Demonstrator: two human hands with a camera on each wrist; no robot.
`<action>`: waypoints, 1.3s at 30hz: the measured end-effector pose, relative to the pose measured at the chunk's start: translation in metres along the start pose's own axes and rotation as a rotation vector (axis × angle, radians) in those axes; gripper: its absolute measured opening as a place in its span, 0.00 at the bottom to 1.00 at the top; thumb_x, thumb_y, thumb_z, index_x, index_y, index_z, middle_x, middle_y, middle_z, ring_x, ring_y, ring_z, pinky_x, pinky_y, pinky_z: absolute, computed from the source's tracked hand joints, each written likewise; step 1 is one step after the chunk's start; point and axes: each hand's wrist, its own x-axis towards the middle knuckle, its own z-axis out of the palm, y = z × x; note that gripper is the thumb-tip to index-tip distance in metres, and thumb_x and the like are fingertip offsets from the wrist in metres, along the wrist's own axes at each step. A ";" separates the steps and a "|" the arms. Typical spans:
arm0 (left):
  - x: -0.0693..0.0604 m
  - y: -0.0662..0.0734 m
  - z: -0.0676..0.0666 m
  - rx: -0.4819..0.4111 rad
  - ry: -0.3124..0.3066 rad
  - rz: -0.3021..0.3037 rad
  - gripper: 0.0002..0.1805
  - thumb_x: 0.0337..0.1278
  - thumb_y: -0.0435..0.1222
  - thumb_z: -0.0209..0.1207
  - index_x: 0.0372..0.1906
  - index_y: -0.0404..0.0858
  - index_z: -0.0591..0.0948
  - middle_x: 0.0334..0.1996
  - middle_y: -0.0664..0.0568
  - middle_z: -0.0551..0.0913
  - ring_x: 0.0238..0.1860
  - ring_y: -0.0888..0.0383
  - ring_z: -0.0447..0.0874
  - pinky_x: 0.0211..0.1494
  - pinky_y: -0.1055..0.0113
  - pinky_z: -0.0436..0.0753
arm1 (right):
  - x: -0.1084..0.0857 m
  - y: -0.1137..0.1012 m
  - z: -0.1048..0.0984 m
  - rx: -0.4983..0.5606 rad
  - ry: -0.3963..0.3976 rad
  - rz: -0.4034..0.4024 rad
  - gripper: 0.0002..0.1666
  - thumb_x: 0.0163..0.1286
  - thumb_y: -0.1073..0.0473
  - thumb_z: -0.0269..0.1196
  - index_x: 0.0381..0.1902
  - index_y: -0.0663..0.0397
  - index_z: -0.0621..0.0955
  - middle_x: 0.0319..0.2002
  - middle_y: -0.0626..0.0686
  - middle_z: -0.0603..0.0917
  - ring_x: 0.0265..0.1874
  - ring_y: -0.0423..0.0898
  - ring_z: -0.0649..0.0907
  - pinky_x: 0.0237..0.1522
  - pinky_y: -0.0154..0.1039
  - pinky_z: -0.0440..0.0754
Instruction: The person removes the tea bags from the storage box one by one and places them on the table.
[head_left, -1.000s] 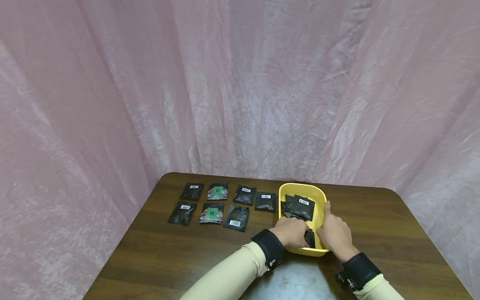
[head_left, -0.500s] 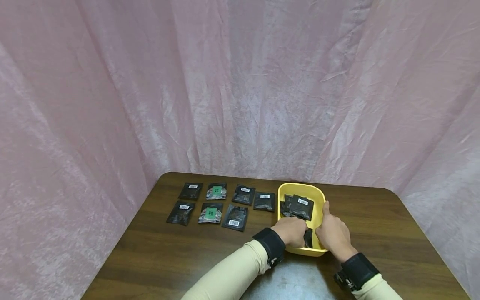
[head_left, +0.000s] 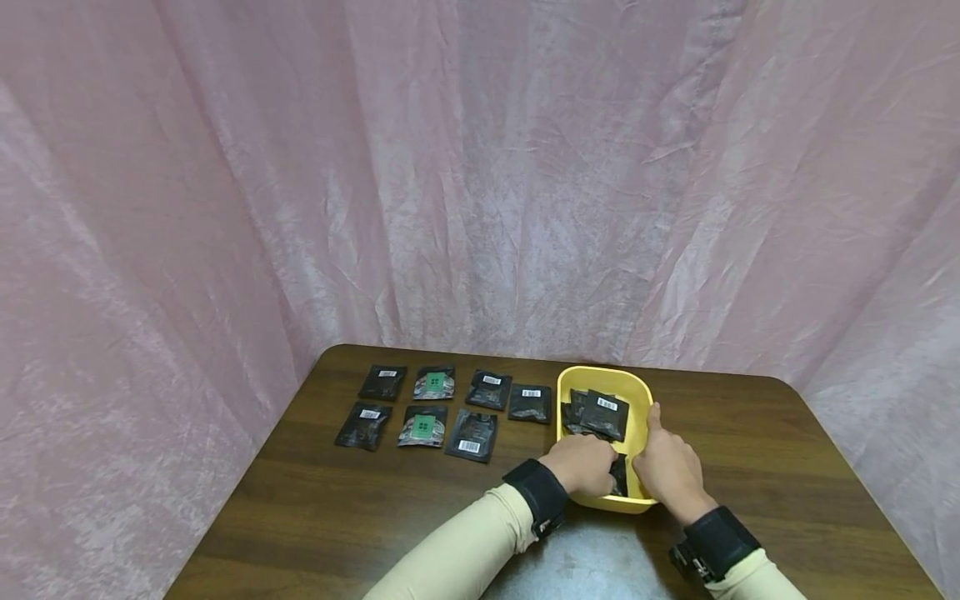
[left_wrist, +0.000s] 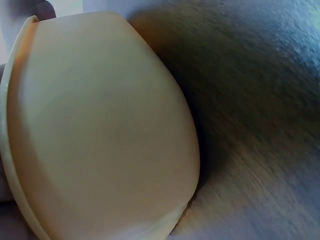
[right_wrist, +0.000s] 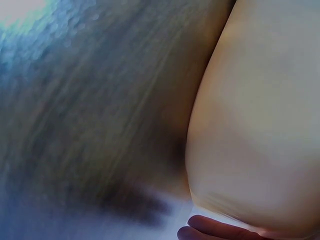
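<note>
A yellow plastic bin (head_left: 604, 376) stands on the wooden table, with several black sachets (head_left: 604, 415) piled in its far half. My left hand (head_left: 581, 465) reaches over the near left rim, its fingers down inside and mostly hidden. Right beside those fingers is another dark sachet (head_left: 618, 475); whether they pinch it cannot be seen. My right hand (head_left: 670, 468) grips the bin's right side, thumb along the rim and fingers outside. In the right wrist view, fingertips (right_wrist: 215, 227) touch the bin's outer wall (right_wrist: 255, 125). The left wrist view is filled mostly by the outer wall (left_wrist: 110, 115).
Left of the bin, flat sachets lie in two rows, some with barcode labels (head_left: 469, 447) and two with green labels (head_left: 423, 427). One sachet (head_left: 530, 403) lies close to the bin's left wall. A pink curtain (head_left: 480, 183) hangs behind the table (head_left: 750, 450).
The dark sachet by my left fingers has shifted and tilted slightly. Both hands keep nearly the same places, and the bin has not moved.
</note>
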 end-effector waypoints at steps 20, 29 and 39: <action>-0.004 -0.001 0.011 -0.058 0.233 0.001 0.06 0.65 0.39 0.62 0.31 0.50 0.84 0.29 0.59 0.88 0.27 0.64 0.84 0.27 0.68 0.79 | 0.001 0.002 0.001 -0.032 0.027 -0.017 0.55 0.62 0.65 0.60 0.83 0.74 0.51 0.21 0.56 0.80 0.19 0.51 0.76 0.20 0.43 0.68; -0.002 -0.001 0.013 -0.086 0.227 -0.037 0.05 0.56 0.36 0.68 0.31 0.51 0.84 0.27 0.61 0.87 0.28 0.65 0.82 0.29 0.69 0.77 | 0.001 0.001 0.002 -0.024 0.019 -0.011 0.55 0.62 0.65 0.60 0.83 0.73 0.50 0.22 0.55 0.78 0.18 0.51 0.76 0.21 0.43 0.68; -0.001 -0.002 0.014 -0.114 0.241 -0.029 0.08 0.52 0.36 0.71 0.38 0.51 0.87 0.31 0.62 0.88 0.31 0.65 0.82 0.32 0.70 0.77 | 0.001 0.001 0.002 -0.026 0.032 -0.015 0.55 0.61 0.65 0.61 0.83 0.74 0.51 0.23 0.57 0.80 0.19 0.52 0.77 0.21 0.43 0.69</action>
